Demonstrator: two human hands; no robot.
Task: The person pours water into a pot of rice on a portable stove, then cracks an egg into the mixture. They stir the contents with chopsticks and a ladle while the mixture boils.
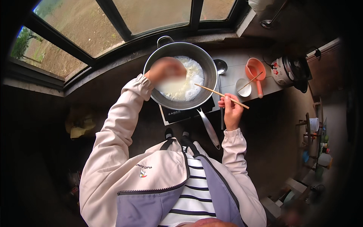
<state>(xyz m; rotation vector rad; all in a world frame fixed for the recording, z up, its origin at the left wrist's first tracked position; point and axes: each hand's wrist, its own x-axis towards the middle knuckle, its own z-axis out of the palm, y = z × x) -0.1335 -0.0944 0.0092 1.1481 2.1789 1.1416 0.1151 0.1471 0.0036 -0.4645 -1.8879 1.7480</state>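
A deep steel wok (209, 66) with a long metal handle (209, 129) sits on a black flat cooktop (181, 113). Pale, milky liquid (194, 76) with white foam and bubbles covers its bottom. My left hand (167, 69) is over the wok's left side; a blur hides its fingers and whether anything is in them. Outside the right rim, my right hand (232, 109) grips a wooden chopstick (209, 89), or a pair held close together. It slants across the rim, its tip above the foam.
A long-handled metal ladle (220, 66) lies right of the wok on the tiled counter (234, 55). Beyond it are a white bowl (243, 88) with a thin stick across it, an orange plastic scoop (256, 71) and a rice cooker (283, 71). Framed windows (153, 15) rise behind the wok.
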